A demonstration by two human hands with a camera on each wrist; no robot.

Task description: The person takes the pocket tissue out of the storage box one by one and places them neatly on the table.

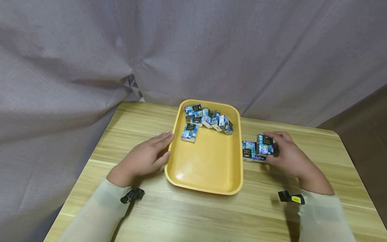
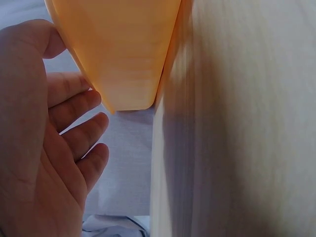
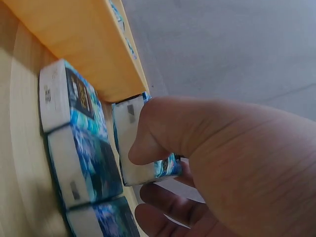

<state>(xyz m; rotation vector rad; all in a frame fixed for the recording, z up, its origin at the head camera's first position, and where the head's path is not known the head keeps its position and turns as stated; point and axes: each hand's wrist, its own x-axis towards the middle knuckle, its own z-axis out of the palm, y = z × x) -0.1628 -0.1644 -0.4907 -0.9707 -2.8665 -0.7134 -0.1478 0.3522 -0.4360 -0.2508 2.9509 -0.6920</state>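
Note:
My right hand (image 1: pixel 288 156) pinches a small blue-and-purple printed box (image 1: pixel 264 145) between thumb and fingers, just right of the yellow tray (image 1: pixel 205 192). In the right wrist view the thumb presses the held box's white side (image 3: pixel 129 143). Lower down, more boxes of the same kind (image 3: pixel 81 168) lie in a row on the table against the tray. My left hand (image 1: pixel 148 154) rests at the tray's left rim, its fingers loosely extended; in the left wrist view the thumb and fingertips touch that rim (image 2: pixel 79 61).
Inside the tray's far half lie several matching boxes (image 1: pixel 208 117), some leaning on each other. Beneath everything is a wood-grain table (image 1: pixel 193 215). A grey curtain (image 1: pixel 193 50) hangs along its back and left sides.

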